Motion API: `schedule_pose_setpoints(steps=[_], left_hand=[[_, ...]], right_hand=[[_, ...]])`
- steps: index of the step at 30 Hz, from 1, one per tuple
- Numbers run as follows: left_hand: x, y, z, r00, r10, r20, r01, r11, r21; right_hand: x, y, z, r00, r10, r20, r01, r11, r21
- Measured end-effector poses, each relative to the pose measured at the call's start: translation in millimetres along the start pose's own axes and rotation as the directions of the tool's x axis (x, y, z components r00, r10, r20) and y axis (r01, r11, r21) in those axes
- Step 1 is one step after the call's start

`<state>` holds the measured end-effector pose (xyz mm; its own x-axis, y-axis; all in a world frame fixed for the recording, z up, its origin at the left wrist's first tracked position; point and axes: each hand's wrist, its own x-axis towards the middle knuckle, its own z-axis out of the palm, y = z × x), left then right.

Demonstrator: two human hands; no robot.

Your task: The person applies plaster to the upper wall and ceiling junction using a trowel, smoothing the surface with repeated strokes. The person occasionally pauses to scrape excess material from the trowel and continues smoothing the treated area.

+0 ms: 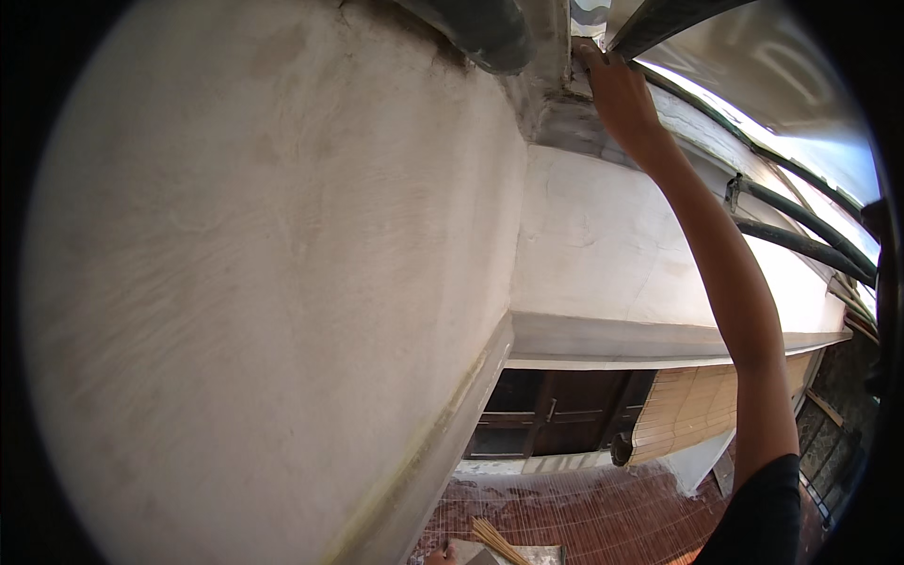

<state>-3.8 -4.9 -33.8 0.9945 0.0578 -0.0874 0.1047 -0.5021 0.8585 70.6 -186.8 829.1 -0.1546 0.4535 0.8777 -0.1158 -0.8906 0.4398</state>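
In the head view, the person's right arm stretches up out of a dark sleeve (pixel 761 513), and the right hand (pixel 599 55) is up at the corner under the roof, fingers bent against the edge there; I can't tell whether they grip it or only rest on it. Right above the fingertips is a small silvery piece (pixel 590 16), with a dark curved bar (pixel 670 26) running off just to the hand's right and a pale, glossy sheet (pixel 749 71) spreading beyond that bar. A thick dark pipe (pixel 485 33) pokes out to the left of the hand, near but apart from it. Farther to the left and below, a big smudged plaster wall (pixel 273 282) fills my view, and straight under the hand a second pale wall (pixel 612 235) comes down to a ledge (pixel 612 337). To the hand's lower right, green-black poles (pixel 802 247) slant past the forearm. Well below the hand I see a dark wooden door (pixel 574 411), a partly rolled slatted blind (pixel 685 407) to its right, and a reddish-brown floor (pixel 589 508). Down at the bottom edge, what looks like a bit of the left hand (pixel 441 556) shows, too cut off for me to say what it holds; just to its right lies a bundle of thin tan sticks (pixel 499 540).
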Motion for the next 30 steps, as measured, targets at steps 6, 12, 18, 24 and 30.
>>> schedule_pose_setpoints(steps=[6, 12, 18, 24, 30], left_hand=[[-0.2, -0.4, -1.9, 1.000, -0.027, 0.015, 0.027, 1.000, 0.006], [-2.0, 0.3, -5.1, 0.996, -0.071, 0.054, 0.070, 0.997, 0.014], [-2.2, 2.9, -9.0, 0.975, -0.184, 0.125, 0.184, 0.983, 0.016], [-5.6, 0.2, -5.1, 1.000, -0.013, 0.005, 0.013, 1.000, 0.006], [-6.9, -3.2, -2.4, 0.997, 0.058, -0.045, -0.057, 0.998, 0.010]], right_hand=[[14.4, 3.7, 6.5, 0.961, -0.278, -0.014, 0.266, 0.934, -0.237], [32.0, 13.0, 3.6, 0.924, -0.361, 0.122, 0.381, 0.871, -0.309], [24.5, 15.8, 12.5, 0.972, -0.210, 0.107, 0.228, 0.953, -0.201], [23.4, 15.3, 32.5, 0.945, -0.326, -0.028, 0.259, 0.799, -0.543], [34.5, 24.5, 34.1, 0.971, -0.232, 0.057, 0.237, 0.907, -0.349]])
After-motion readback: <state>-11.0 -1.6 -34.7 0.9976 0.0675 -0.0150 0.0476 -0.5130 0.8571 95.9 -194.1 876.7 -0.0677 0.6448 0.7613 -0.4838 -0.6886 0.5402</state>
